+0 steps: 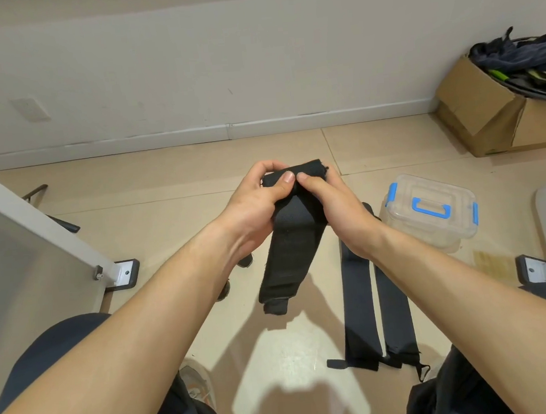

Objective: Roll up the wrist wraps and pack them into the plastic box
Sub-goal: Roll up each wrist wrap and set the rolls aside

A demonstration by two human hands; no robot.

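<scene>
Holding entry, frame centre: one black wrist wrap (pixel 289 258), gripped at its upper end by both hands. The left hand (pixel 251 205) and right hand (pixel 338 211) are each curled round the fabric, with thumbs meeting on top and fingers tucked behind. This is judged to be a grip for starting a tight roll, as the top edge already appears folded over into a first turn. The remainder of the strip hangs free below the hands, slanting toward lower left, and its narrow tab end dangles above the floor (pixel 131 192). Hanging this way, the length stays straight and can feed into the roll. Stock awaiting rolling lies right of centre, running down to the lower right: a second wrist wrap (pixel 357 298) and a third wrist wrap (pixel 394 311), flat and unrolled on the floor, side by side and lengthwise toward the person. They are probably set out this way for easy pick-up. The destination is a clear plastic box (pixel 398 215) on the floor at centre right, just beyond the far ends of the flat wraps. Its lid (pixel 428 190) is on and its blue handle (pixel 430 208) lies flat, and no wrap can be made out inside. The lid will likely need to be opened before packing. A cardboard box (pixel 477 106) of dark gear stands at upper right against the wall and is judged unrelated.
</scene>
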